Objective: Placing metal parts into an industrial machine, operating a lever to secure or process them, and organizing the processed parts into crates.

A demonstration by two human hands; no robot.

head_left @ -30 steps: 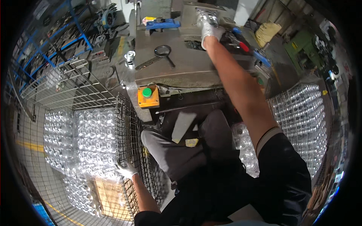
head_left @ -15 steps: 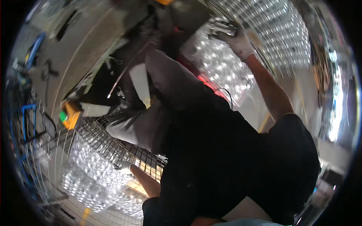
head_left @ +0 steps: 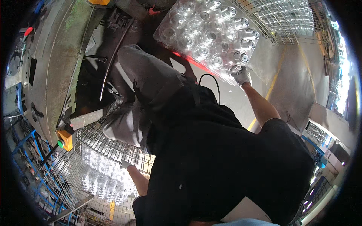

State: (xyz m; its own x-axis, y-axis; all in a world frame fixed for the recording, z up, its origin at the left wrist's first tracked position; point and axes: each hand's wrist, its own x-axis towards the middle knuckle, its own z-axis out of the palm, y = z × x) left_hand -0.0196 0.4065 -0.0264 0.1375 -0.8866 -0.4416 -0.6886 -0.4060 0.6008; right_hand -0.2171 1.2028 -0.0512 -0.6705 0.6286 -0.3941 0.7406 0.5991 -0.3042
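Observation:
My right hand (head_left: 243,76), in a whitish glove, is closed around a shiny cup-shaped metal part (head_left: 234,70) at the near right corner of a clear sheet or tray (head_left: 164,34). Rows of similar shiny parts (head_left: 201,50) stand on that tray. Low on the left, my gloved left hand (head_left: 126,164) rests at the edge of a wire mesh basket (head_left: 145,161); its fingers are too small and washed out to make out. Bright shiny parts (head_left: 100,165) fill the basket beside it.
A big worn metal machine (head_left: 62,56) takes up the left, with a yellow box (head_left: 65,140) bearing a green button at its corner. A curved metal rod (head_left: 113,64) stands near my legs. Another wire basket of shiny parts (head_left: 283,19) is at the far right. Yellow floor lines (head_left: 277,81) run nearby.
My right hand has come down and nearer, from the far side by the wire basket to the tray's near right corner. My left hand stays at the basket edge. The whole view has shifted.

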